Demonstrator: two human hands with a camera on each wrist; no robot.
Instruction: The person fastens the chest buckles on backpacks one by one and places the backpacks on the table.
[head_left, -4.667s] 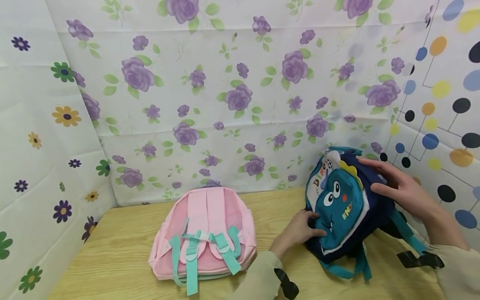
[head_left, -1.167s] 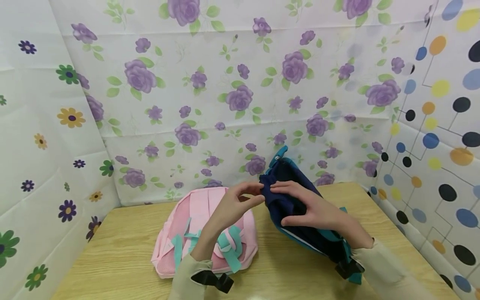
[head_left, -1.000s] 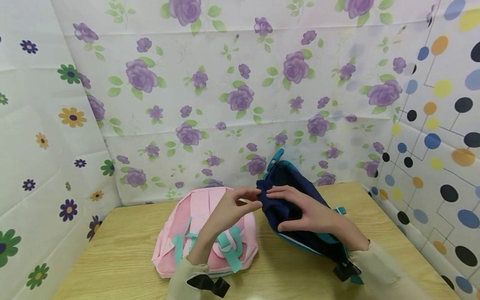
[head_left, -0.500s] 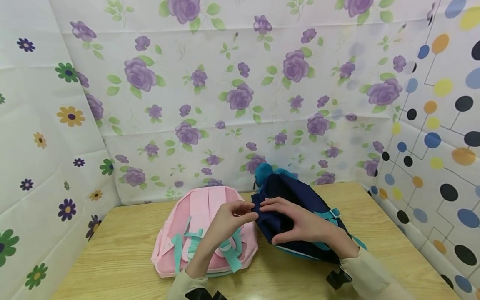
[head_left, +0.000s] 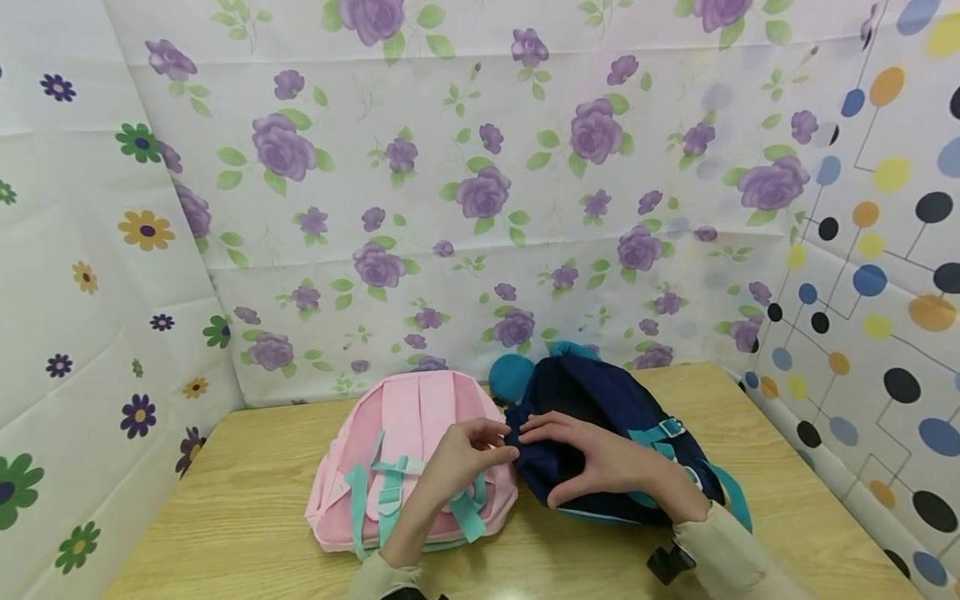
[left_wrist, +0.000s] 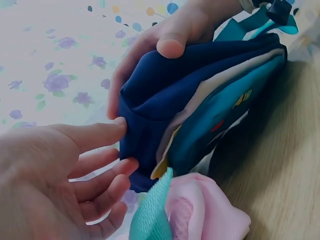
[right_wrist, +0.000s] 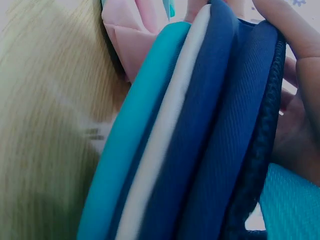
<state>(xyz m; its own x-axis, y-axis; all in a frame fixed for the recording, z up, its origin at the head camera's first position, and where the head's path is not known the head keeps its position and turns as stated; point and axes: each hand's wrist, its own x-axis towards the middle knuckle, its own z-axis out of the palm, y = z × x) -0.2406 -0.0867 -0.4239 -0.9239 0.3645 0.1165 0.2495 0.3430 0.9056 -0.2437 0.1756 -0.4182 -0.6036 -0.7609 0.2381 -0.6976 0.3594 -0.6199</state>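
Navy bkpk (head_left: 624, 407) now lies strap-side up vs dino-front showing earlier, both hands (head_left: 463, 460) (head_left: 613, 458) part-curled, gripping its side.

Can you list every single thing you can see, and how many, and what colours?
Table: 1, light wood, under the backpacks
Pink backpack: 1, pink with mint straps, on the table, left
Navy backpack: 1, navy with teal straps, on the table, right
Round thing: 1, teal, beside the navy backpack's far end
Wall sheets: 3, white with patterns, behind, left and right
Wrist bands: 2, black, one per wrist
Sleeves: 2, beige, one per arm
Left hand: 1, bare, fingertips at the navy backpack's edge
Right hand: 1, bare, gripping the navy backpack
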